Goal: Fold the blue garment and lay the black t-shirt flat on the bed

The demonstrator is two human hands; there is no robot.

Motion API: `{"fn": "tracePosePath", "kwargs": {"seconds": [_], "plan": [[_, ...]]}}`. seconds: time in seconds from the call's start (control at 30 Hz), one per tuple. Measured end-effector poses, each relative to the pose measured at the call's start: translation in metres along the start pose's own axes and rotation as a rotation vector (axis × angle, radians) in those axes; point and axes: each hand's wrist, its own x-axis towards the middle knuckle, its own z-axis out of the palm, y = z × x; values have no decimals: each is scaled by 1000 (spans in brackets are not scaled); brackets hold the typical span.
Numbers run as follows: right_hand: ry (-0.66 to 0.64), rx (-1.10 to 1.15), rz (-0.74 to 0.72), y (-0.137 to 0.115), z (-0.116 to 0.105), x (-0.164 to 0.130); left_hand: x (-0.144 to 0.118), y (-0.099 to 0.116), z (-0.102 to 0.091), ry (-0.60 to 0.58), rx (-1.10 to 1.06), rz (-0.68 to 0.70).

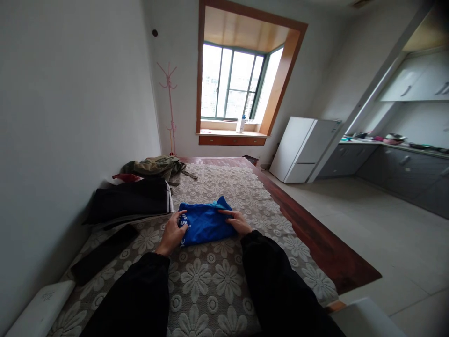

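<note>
On the lace tablecloth (224, 281), straight ahead of you and centred between both forearms, sits the folded blue garment (203, 223). Going left to right:

Far left, against the wall: white flat object (42, 306) at the near corner, a dark flat strip (101, 255) beyond it, then a stack of black folded clothes (131, 200) with an olive jacket (157, 166) behind. None of these touch the blue piece; the black stack is just beside its upper-left corner.

Your left hand (171, 234) has its fingers curled over the garment's left edge, by the white print, thumb on the cloth. Looks like a light grip on that edge, not a flat press.

The garment's long axis runs left-right across your view, tilted slightly, far-right corner peaking up.

Your right hand (238, 221) lies on the right edge, fingers extended and pointing inward over the fabric; whether it pinches a layer or just presses, you can't tell from here.

Both hands are equally near, one per short edge. Right of that: bare table edge (315, 234), then floor.
</note>
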Motion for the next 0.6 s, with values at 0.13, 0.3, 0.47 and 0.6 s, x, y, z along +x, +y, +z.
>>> {"fn": "tracePosePath", "kwargs": {"seconds": [0.13,0.3,0.47,0.6], "plan": [[1,-167,-14,-2,-11,4,-1,-1,1,-3,-21,12],[85,-453,-17,-35,-69,9,-3,-2,5,-83,-177,-79],[231,-843,48,-86,-155,8,-6,-2,7,-71,-186,-58],[318,-1166,63,-103,-200,-2,-7,-1,8,-77,-140,-33]]}}
